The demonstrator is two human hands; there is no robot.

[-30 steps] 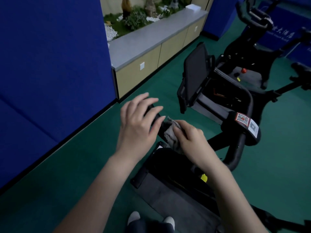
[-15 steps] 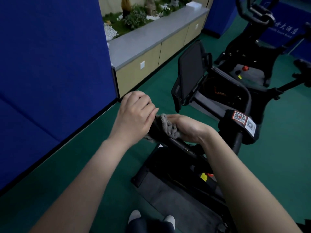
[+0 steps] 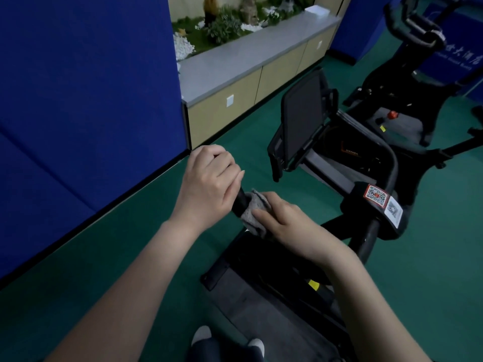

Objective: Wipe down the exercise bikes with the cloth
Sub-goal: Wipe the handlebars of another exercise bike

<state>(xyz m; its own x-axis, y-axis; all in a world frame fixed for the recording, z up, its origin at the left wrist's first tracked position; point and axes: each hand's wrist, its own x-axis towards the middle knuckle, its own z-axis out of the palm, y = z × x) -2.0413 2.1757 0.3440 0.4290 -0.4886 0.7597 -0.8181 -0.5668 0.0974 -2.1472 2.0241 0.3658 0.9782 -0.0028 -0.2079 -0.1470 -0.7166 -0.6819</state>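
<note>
A blue padded wall [image 3: 78, 100] fills the left side, meeting a green floor [image 3: 78, 257] along a dark skirting strip. Right of the wall, a long low cabinet [image 3: 235, 100] with beige doors and a grey top runs away from the viewer, with a planter bed of greenery and white pebbles [image 3: 219, 24] behind it.

Nearest the viewer stands an exercise bike [image 3: 300, 270], its dark base on a grey mat [image 3: 261, 322]. The left hand [image 3: 209, 189] is curled round the end of the bike's black handlebar [image 3: 241, 202], gripping it from above. Just right of it, touching the same bar, the right hand [image 3: 285, 223] holds a grey cloth [image 3: 252, 212] wrapped against the handlebar, fingers closed over the fabric. Below the hands, two shoe toes [image 3: 227, 340] show at the bottom edge, beside the mat.

Beyond the hands, the bike's dark screen [image 3: 300, 121] stands tilted in its holder. To the right of the hands, the other handlebar carries a red-framed QR sticker [image 3: 375, 198] and a white QR sticker [image 3: 394, 210] beside it; their small print is too fine to read. An orange logo on the frame behind the screen is blurred.

Further right and behind the near bike, a second exercise bike [image 3: 407, 82] stands with a red knob [image 3: 392, 114]. Behind it, a blue banner [image 3: 454, 58] carries white characters, too blurred to read reliably.
</note>
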